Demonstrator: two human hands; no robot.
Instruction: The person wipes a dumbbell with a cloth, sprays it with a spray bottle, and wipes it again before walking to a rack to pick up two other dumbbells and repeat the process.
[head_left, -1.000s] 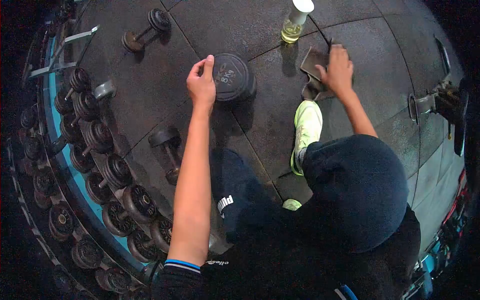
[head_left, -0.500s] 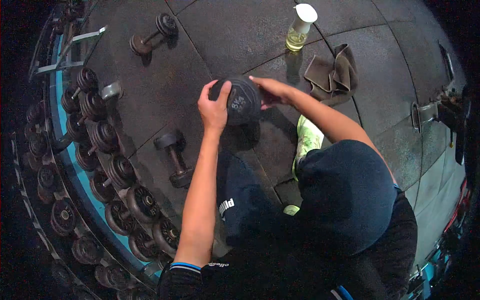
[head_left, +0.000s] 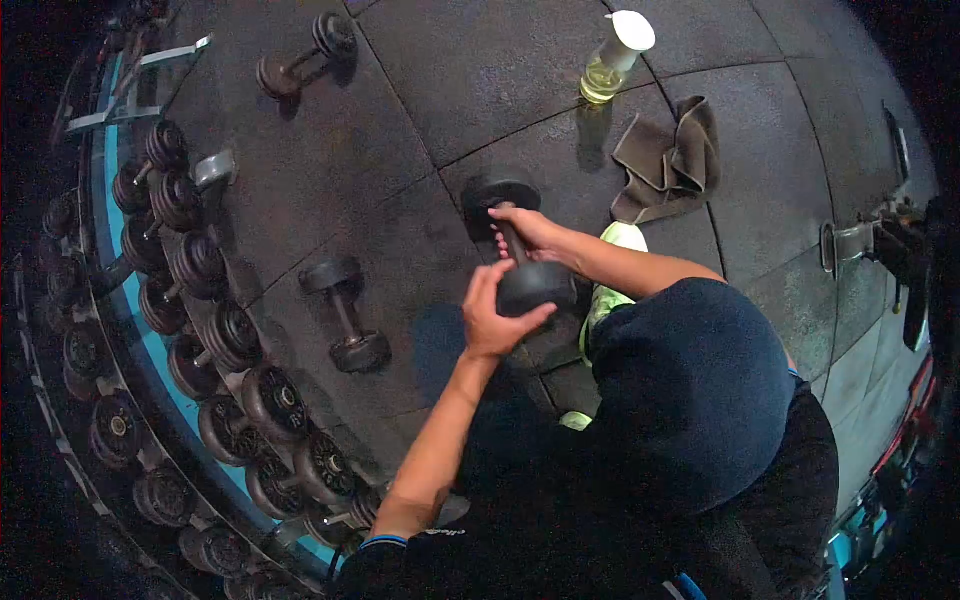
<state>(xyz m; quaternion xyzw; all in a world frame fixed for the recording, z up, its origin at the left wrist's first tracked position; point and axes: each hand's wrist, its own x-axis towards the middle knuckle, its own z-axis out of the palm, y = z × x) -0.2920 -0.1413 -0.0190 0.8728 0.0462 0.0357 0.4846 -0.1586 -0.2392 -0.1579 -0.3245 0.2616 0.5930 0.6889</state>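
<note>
A black dumbbell point(head_left: 545, 285) is held above the dark floor in front of my body, with one round head toward me and the other pointing away. My right hand point(head_left: 537, 232) wraps around its handle, the fingertips showing on the left side. On the near head, my left hand point(head_left: 492, 318) cups the left edge, thumb and fingers spread around it. A second dumbbell point(head_left: 346, 312) lies on the floor to the left of my hands. Farther off at the upper left lies another dumbbell point(head_left: 305, 65).
A long rack point(head_left: 165, 340) loaded with several dumbbells runs down the left side. Ahead on the right stand a spray bottle point(head_left: 612, 65) of yellowish liquid and a crumpled brown towel point(head_left: 665, 160). My light green shoe point(head_left: 605, 300) is right of the dumbbell.
The dumbbell has turned from end-on to lengthwise and come lower. My right hand has moved from its end to the handle; my left hand has shifted down and right onto the near head.
</note>
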